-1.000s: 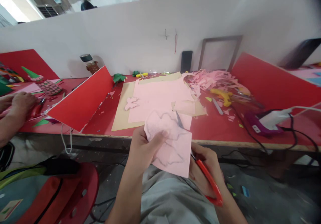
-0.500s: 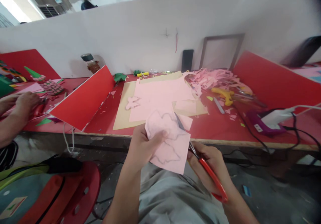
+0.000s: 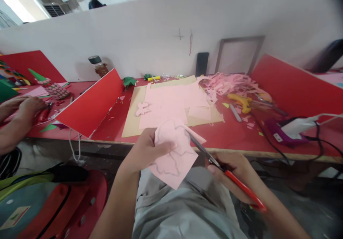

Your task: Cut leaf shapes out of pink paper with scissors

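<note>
My left hand (image 3: 151, 148) pinches a pink sheet (image 3: 174, 157) marked with a wavy grey outline, its thumb lying on top. The sheet is over my lap, at the table's front edge. My right hand (image 3: 233, 171) grips red-handled scissors (image 3: 245, 189), whose blades point up and left at the sheet's upper right edge. A partly cut strip of the sheet sticks out beyond the blades. Behind, larger pink sheets (image 3: 168, 98) lie on a tan board (image 3: 131, 114), with a small pink cutout (image 3: 143, 108) on them.
Pink scraps (image 3: 230, 83), a yellow glue gun (image 3: 242, 101) and a purple power strip (image 3: 284, 133) are at the right. Red panels (image 3: 91, 105) stand on both sides. Another person's hands (image 3: 26, 106) work at the far left, above a red stool (image 3: 95, 192).
The pink sheet has turned, its lower corner swinging left. My right hand has moved right and down with the scissors, and more of the blades now shows.
</note>
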{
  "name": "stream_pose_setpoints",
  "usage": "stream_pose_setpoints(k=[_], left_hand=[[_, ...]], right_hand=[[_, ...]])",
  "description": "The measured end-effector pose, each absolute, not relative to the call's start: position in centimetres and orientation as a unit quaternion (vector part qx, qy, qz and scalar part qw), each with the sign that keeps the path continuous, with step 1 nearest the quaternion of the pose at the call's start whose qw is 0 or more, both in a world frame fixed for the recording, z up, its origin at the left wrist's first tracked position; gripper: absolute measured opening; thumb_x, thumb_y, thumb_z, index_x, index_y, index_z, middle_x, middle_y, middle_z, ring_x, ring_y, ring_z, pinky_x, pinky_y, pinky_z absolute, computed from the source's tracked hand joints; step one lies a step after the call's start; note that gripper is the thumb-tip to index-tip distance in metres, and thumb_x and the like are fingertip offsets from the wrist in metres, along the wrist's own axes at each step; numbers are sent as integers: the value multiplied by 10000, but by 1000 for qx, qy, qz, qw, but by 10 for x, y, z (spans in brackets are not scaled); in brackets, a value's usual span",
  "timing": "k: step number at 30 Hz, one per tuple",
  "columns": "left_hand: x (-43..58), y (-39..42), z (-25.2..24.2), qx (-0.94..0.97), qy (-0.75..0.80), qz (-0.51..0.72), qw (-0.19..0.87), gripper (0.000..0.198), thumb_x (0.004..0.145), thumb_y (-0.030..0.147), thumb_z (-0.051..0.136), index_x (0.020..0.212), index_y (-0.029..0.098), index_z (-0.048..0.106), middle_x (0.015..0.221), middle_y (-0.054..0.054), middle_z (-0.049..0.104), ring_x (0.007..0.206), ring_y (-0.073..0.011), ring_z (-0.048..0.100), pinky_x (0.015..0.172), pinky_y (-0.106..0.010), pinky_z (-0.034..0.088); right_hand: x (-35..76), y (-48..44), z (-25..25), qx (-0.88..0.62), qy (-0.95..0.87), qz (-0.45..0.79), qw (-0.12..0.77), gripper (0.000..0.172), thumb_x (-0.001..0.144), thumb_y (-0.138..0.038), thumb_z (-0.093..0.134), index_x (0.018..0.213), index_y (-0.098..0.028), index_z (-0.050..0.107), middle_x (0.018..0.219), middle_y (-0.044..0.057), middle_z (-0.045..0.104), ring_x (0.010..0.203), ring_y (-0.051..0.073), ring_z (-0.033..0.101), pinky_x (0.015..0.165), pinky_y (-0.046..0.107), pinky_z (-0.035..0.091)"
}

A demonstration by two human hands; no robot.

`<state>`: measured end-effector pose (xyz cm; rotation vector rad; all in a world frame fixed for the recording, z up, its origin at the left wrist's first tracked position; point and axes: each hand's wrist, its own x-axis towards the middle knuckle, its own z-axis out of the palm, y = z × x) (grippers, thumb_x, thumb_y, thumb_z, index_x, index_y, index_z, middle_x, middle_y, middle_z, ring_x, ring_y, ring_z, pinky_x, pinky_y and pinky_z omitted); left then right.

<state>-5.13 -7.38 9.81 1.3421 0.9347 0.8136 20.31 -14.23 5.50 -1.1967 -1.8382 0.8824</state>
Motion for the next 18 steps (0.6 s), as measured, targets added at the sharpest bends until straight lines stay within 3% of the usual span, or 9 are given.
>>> stream_pose_setpoints(k=[6, 12, 15, 18], left_hand=[[-58, -63, 111, 592, 376, 284, 654, 152, 729, 272, 840, 758, 141, 770, 661, -11, 720, 515, -96, 616, 458, -155, 486], [-55, -61, 118, 587, 396, 282, 647, 198, 785, 338, 799, 778, 143, 770, 699, -29, 735, 536, -99, 628, 464, -157, 482], [-52, -63, 119, 598, 457, 284, 593, 242, 760, 363, 812, 761, 135, 731, 693, -30, 721, 547, -115, 636, 461, -169, 479], [-48, -66, 122, 605, 522, 276, 535, 271, 782, 396, 781, 751, 147, 678, 602, 2, 657, 473, -108, 581, 392, -164, 400]], right_hand=[[217, -137, 65, -450, -733, 394, 322, 366, 976, -456, 515, 747, -178, 582, 583, -34, 405, 486, 94, 345, 487, 252, 246], [221, -133, 74, -459, -724, 420, 299, 408, 968, -520, 537, 740, -185, 581, 572, -34, 423, 481, 93, 373, 479, 247, 262], [218, -134, 71, -442, -696, 474, 309, 467, 882, -647, 625, 862, -181, 640, 628, -20, 490, 527, 110, 423, 508, 247, 332], [214, -138, 65, -375, -665, 556, 328, 679, 804, -813, 572, 1065, -191, 647, 736, 28, 571, 633, 167, 523, 593, 289, 447]])
